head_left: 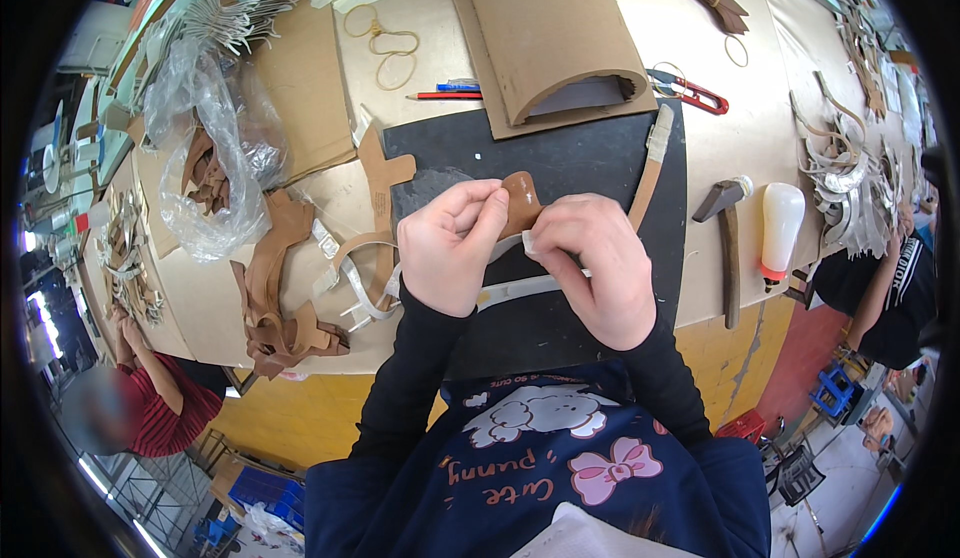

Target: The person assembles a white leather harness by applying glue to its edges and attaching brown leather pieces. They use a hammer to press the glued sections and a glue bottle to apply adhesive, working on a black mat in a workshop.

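Observation:
Over a black mat, a small brown leather piece with a rounded end stands up between my two hands. My left hand is closed, its thumb and forefinger pinching the piece's left edge. My right hand is closed at its lower right side, where a bit of white strip shows at the fingertips. A pale, curled strip runs out to the left of my left hand. Another tan strap with a whitish end lies on the mat to the right.
Beyond the mat stands a curved brown board. A hammer, a white bottle and a red cutter lie right. Leather pieces and a plastic bag lie left. Co-workers sit at both sides.

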The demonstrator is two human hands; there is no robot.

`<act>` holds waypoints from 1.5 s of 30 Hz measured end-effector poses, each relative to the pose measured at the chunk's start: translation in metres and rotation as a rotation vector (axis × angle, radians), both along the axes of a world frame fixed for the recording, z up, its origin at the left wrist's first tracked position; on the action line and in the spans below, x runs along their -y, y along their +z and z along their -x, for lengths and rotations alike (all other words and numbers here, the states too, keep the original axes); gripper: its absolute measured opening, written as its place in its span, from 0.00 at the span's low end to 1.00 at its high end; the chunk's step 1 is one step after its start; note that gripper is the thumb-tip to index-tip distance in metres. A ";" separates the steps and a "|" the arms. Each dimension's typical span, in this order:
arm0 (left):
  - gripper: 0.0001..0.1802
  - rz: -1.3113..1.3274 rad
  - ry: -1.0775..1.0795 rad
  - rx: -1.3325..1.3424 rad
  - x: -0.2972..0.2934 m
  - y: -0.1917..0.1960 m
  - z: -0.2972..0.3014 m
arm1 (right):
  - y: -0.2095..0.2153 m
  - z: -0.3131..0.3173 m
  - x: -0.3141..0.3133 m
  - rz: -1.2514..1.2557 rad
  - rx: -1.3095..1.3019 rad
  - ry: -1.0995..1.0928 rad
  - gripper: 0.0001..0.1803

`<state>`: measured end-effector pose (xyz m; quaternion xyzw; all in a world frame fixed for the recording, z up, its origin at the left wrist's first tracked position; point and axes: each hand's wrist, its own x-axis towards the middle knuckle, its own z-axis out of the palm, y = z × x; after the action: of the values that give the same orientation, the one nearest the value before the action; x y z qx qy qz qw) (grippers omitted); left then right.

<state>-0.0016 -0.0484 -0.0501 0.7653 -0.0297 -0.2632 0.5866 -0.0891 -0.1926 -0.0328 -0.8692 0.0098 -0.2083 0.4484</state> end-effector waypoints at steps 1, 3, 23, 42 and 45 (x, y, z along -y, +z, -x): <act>0.10 0.023 -0.020 -0.035 -0.001 0.001 0.000 | 0.001 0.000 -0.001 -0.086 -0.077 -0.044 0.14; 0.10 0.081 -0.062 -0.092 -0.002 0.004 -0.001 | 0.004 0.001 -0.004 -0.266 -0.233 -0.140 0.15; 0.12 0.148 -0.161 -0.161 -0.008 0.008 -0.002 | 0.010 -0.002 -0.002 -0.353 -0.337 -0.293 0.07; 0.09 0.270 -0.078 -0.234 -0.001 0.013 -0.005 | 0.014 0.003 -0.002 -0.301 -0.319 -0.219 0.11; 0.08 0.314 -0.108 -0.243 0.002 0.007 -0.006 | 0.019 0.008 0.001 -0.463 -0.408 -0.247 0.15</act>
<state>0.0043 -0.0507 -0.0427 0.6246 -0.0405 -0.3767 0.6828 -0.0968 -0.1932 -0.0141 -0.7602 0.2518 -0.0749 0.5942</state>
